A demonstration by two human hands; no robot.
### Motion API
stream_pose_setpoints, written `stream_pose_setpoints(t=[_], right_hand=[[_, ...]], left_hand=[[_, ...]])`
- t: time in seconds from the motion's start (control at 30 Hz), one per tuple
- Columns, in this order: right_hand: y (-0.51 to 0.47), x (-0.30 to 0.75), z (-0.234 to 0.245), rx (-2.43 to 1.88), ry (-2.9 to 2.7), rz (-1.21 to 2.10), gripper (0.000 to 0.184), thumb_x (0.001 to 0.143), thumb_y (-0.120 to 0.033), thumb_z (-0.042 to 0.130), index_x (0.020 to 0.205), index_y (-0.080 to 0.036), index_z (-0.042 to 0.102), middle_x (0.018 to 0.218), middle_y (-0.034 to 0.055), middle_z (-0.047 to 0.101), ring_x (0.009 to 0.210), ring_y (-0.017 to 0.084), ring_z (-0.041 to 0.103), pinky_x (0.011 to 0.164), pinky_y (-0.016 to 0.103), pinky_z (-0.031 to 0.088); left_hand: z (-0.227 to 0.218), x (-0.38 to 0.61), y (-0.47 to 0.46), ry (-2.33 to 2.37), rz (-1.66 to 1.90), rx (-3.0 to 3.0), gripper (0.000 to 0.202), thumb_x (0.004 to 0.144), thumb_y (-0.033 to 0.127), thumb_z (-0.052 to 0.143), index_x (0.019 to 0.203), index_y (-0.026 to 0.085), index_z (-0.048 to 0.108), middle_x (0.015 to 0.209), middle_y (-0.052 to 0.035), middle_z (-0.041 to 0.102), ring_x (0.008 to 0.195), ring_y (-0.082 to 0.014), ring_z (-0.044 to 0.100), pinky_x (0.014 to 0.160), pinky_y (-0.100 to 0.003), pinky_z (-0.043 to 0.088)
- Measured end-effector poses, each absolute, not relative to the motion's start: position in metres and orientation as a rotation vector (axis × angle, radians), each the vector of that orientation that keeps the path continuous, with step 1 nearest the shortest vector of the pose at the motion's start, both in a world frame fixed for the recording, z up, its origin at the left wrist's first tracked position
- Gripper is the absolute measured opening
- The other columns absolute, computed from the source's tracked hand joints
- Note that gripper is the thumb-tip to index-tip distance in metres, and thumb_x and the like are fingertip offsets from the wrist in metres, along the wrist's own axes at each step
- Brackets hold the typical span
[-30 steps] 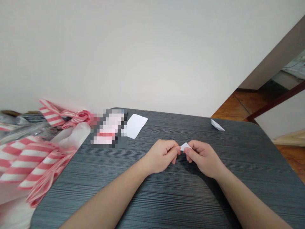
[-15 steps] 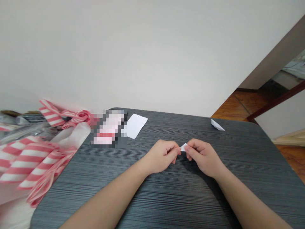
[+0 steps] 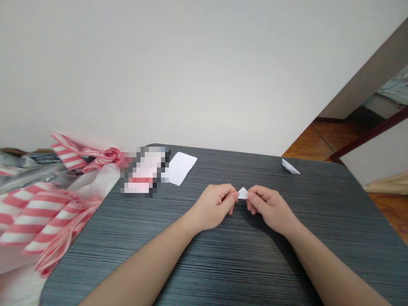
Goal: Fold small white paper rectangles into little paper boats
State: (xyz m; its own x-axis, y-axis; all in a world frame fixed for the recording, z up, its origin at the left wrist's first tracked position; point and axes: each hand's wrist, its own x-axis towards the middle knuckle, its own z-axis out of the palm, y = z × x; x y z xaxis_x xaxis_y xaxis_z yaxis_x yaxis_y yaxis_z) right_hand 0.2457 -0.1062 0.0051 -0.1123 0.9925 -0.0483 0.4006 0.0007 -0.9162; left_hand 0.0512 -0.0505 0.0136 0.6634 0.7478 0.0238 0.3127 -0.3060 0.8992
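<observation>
A small folded piece of white paper (image 3: 243, 194) shows between my hands, its peak pointing away from me. My left hand (image 3: 216, 205) pinches its left corner between thumb and fingers. At the right corner, the thumb and fingers of my right hand (image 3: 269, 208) are closed on it. The parts of the paper under my fingertips are hidden. Both hands are held over the middle of the dark wood-grain table (image 3: 223, 263).
White paper sheets (image 3: 182, 168) lie at the back left, beside a blurred-out pinkish object (image 3: 145, 170). A folded white paper piece (image 3: 290, 166) rests near the back right edge. Red-and-white striped cloth (image 3: 41, 212) is heaped left of the table. A wall (image 3: 197, 76) rises behind.
Both hands have shifted slightly away from me and to the left with the folded paper. More of its peak shows between my fingers now, and my left fingertips sit further from the right ones.
</observation>
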Motion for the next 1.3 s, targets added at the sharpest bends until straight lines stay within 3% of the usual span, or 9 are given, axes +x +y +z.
stream_pose_setpoints(t=[0.47,0.67,1.1,1.2,1.3], right_hand=[[-0.108,0.248,0.002,-1.472,-1.572,1.045,0.027,0.094,-0.028,0.052,0.068,-0.020,0.056,0.058,-0.0025,0.057,0.054,0.012,0.053,0.057,0.025,0.043],[-0.106,0.250,-0.001,-1.483,-1.511,1.053,0.026,0.093,-0.030,0.054,0.069,-0.020,0.057,0.058,-0.0027,0.057,0.053,0.012,0.052,0.057,0.026,0.043],[-0.110,0.251,0.000,-1.456,-1.497,1.070,0.025,0.093,-0.031,0.055,0.071,-0.020,0.058,0.058,-0.0023,0.057,0.053,0.013,0.052,0.054,0.025,0.043],[-0.109,0.251,0.000,-1.448,-1.482,1.087,0.023,0.093,-0.029,0.055,0.072,-0.020,0.058,0.058,-0.0026,0.057,0.053,0.012,0.051,0.054,0.025,0.042],[-0.109,0.251,0.000,-1.441,-1.487,1.102,0.023,0.093,-0.027,0.054,0.072,-0.020,0.057,0.057,-0.0034,0.055,0.053,0.012,0.050,0.055,0.025,0.041]], left_hand=[[0.010,0.051,-0.050,0.838,0.591,1.904,0.036,0.095,0.028,0.045,0.062,0.017,0.055,0.056,0.0029,0.058,0.054,-0.0099,0.053,0.057,-0.022,0.039],[0.010,0.050,-0.049,0.876,0.614,1.857,0.029,0.095,0.026,0.044,0.071,0.017,0.059,0.054,0.0039,0.058,0.054,-0.0103,0.053,0.059,-0.022,0.040],[0.010,0.049,-0.049,0.845,0.615,1.896,0.033,0.095,0.028,0.047,0.065,0.017,0.056,0.057,0.0033,0.057,0.054,-0.0093,0.051,0.056,-0.022,0.038],[0.007,0.050,-0.049,0.835,0.626,1.865,0.028,0.095,0.028,0.047,0.073,0.016,0.060,0.064,0.0023,0.061,0.056,-0.0091,0.052,0.056,-0.022,0.039],[0.002,0.050,-0.050,0.806,0.651,1.781,0.021,0.095,0.028,0.047,0.102,0.016,0.063,0.076,0.0004,0.066,0.057,-0.0091,0.054,0.056,-0.021,0.042]])
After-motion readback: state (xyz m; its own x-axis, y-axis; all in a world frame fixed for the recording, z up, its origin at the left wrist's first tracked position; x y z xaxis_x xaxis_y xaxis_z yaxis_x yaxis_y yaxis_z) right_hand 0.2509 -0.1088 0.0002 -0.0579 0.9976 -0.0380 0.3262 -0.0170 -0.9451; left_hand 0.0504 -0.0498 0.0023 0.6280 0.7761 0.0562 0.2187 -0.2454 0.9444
